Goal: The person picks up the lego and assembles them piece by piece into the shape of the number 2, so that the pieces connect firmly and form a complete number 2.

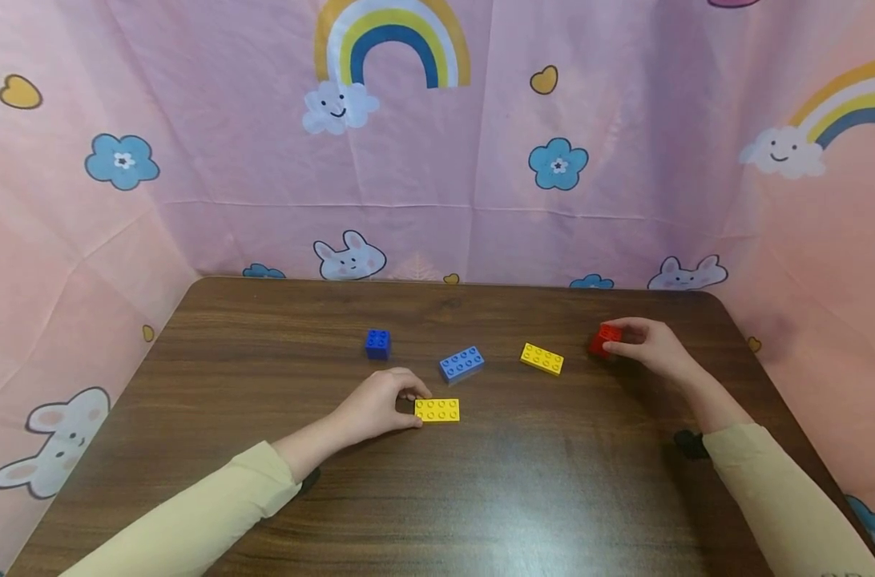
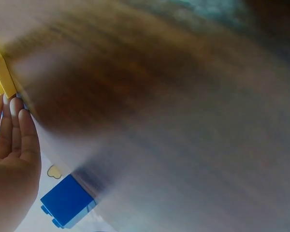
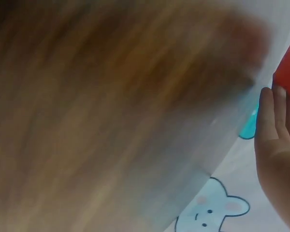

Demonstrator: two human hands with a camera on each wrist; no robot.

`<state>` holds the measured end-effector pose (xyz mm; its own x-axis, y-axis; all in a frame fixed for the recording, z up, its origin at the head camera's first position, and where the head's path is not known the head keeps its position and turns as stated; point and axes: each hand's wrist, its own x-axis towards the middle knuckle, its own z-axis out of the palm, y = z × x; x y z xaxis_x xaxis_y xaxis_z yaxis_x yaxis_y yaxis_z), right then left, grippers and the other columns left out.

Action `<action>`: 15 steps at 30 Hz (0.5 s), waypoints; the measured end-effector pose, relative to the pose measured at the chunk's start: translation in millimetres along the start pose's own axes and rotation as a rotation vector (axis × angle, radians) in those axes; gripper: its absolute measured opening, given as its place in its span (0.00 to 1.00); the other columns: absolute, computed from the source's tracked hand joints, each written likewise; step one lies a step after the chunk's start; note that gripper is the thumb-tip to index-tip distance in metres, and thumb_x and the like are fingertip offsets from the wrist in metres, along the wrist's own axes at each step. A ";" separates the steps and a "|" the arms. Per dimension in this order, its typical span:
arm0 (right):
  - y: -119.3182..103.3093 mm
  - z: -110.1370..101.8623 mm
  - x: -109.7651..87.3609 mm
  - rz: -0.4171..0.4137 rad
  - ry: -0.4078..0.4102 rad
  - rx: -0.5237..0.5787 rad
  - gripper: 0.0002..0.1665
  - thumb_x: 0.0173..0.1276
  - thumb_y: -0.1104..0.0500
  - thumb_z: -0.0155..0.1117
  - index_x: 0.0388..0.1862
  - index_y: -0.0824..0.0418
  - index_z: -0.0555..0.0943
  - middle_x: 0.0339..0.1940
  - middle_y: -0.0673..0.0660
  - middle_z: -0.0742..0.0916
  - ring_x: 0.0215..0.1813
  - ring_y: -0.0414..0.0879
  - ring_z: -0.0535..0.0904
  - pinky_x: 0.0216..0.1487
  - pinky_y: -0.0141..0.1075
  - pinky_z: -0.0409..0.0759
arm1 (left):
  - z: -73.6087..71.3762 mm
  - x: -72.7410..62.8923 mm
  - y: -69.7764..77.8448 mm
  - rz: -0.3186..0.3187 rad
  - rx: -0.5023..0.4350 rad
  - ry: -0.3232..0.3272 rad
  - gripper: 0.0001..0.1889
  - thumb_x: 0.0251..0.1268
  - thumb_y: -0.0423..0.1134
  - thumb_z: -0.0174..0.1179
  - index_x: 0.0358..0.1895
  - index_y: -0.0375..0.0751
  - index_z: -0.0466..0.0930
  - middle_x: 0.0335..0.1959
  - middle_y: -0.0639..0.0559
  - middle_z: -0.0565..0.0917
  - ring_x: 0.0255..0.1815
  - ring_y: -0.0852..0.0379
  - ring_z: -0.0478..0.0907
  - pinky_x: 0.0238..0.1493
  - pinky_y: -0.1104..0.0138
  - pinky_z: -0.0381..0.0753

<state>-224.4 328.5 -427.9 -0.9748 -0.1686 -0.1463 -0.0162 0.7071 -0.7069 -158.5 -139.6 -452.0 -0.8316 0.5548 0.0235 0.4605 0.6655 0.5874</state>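
Note:
My left hand (image 1: 375, 406) pinches the left end of a flat yellow toy brick (image 1: 437, 410) between thumb and fingers, near the middle of the table. In the left wrist view this yellow brick (image 2: 4, 72) shows at the left edge, partly cut off. At the far right my right hand (image 1: 654, 344) grips a red toy brick (image 1: 606, 340) from its right side. Only part of the red brick (image 3: 289, 72) is visible in the right wrist view, at the fingertips. Whether it touches the table I cannot tell.
A dark blue square brick (image 1: 377, 344) stands behind the left hand. A lighter blue long brick (image 1: 462, 364) and a second flat yellow brick (image 1: 542, 359) lie between the hands. The brown wooden table (image 1: 481, 497) ends at a patterned cloth (image 1: 437, 176).

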 end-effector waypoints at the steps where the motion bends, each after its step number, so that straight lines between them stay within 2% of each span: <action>1: -2.1 0.3 0.1 -0.009 -0.001 -0.002 0.31 0.79 0.53 0.67 0.72 0.71 0.76 0.68 0.75 0.82 0.67 0.70 0.82 0.68 0.60 0.83 | 0.0 0.2 0.3 -0.003 0.001 0.000 0.16 0.57 0.35 0.81 0.49 0.41 0.90 0.47 0.50 0.90 0.45 0.58 0.83 0.49 0.67 0.86; 5: -13.5 2.2 -0.8 -0.046 -0.003 0.003 0.30 0.78 0.55 0.68 0.71 0.71 0.77 0.68 0.75 0.82 0.66 0.70 0.82 0.67 0.55 0.86 | 0.9 1.8 0.0 -0.001 0.009 0.002 0.16 0.57 0.35 0.81 0.49 0.42 0.90 0.47 0.51 0.89 0.44 0.59 0.82 0.49 0.67 0.86; 8: -23.5 4.6 -2.1 -0.078 -0.004 0.012 0.29 0.78 0.56 0.69 0.70 0.70 0.78 0.67 0.74 0.83 0.65 0.69 0.83 0.62 0.39 0.89 | 1.6 2.7 0.4 0.004 0.013 0.003 0.16 0.57 0.35 0.81 0.49 0.42 0.90 0.46 0.51 0.89 0.44 0.59 0.82 0.49 0.67 0.86; 11: -32.7 7.6 -2.8 -0.096 -0.015 0.037 0.28 0.77 0.56 0.70 0.70 0.69 0.79 0.67 0.73 0.84 0.65 0.67 0.84 0.56 0.26 0.86 | 2.5 4.0 1.3 0.005 0.016 0.004 0.16 0.58 0.35 0.80 0.49 0.42 0.90 0.46 0.52 0.89 0.44 0.59 0.82 0.49 0.66 0.86; 15: -41.6 11.9 -2.5 -0.110 -0.030 0.060 0.28 0.77 0.57 0.70 0.70 0.68 0.79 0.67 0.72 0.84 0.65 0.67 0.84 0.55 0.24 0.86 | 3.8 7.2 2.2 0.007 0.019 0.003 0.15 0.59 0.35 0.80 0.50 0.43 0.90 0.46 0.53 0.89 0.44 0.60 0.81 0.49 0.67 0.85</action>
<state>-218.7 291.3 -406.4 -0.9607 -0.2639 -0.0856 -0.1085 0.6412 -0.7596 -162.4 -132.3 -453.6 -0.8296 0.5576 0.0300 0.4718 0.6713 0.5716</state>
